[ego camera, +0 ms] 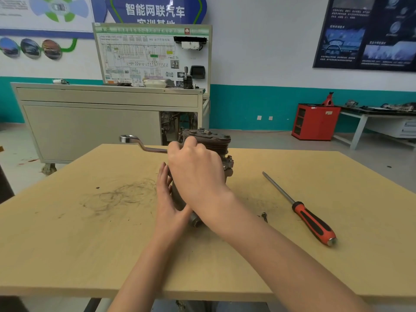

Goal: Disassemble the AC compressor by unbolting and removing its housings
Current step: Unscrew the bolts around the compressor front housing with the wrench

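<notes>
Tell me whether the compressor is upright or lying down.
Lying down: the compressor rests lengthwise on the table, its pulley end facing away.

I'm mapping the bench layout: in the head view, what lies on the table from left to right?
Dark scuff marks → left hand → AC compressor → small loose bolt → red-handled screwdriver. The right hand and wrench overlap the compressor, so they are left out.
</notes>
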The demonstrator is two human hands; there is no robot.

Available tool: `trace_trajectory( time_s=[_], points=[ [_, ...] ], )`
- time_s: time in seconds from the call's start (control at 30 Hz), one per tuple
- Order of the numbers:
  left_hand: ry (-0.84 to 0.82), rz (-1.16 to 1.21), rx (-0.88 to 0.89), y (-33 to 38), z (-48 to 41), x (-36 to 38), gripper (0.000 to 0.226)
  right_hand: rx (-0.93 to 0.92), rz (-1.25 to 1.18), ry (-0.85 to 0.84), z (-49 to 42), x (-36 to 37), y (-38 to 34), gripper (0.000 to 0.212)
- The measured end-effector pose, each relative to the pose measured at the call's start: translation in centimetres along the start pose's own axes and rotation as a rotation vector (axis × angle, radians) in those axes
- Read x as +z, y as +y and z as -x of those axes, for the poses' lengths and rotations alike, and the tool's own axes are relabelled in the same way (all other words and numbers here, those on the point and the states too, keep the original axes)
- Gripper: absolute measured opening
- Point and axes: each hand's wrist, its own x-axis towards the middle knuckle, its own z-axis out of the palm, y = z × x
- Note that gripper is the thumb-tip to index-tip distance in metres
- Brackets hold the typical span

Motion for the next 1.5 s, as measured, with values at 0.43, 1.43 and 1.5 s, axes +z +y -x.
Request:
trace_trajectory(
  time_s=[0.43,1.43,1.5],
  points=[
    [-0.059,-0.150,-0.096,-0.1,-0.1,0.0,0.072,0.175,0.134,0.026,-0.4,0.8,-1.3,0.008],
    [-0.066,0.025,0.077,-0.3,0.5,-0.2,0.089,0.353,-1.105,0.319,1.4,1.8,12.3,0.015],
    [-0.057,0.023,0.086,-0.4,0.4,-0.1,0.089,0.073,-0.690,0.351,1.0,0.8,10.3,0.016]
  ],
)
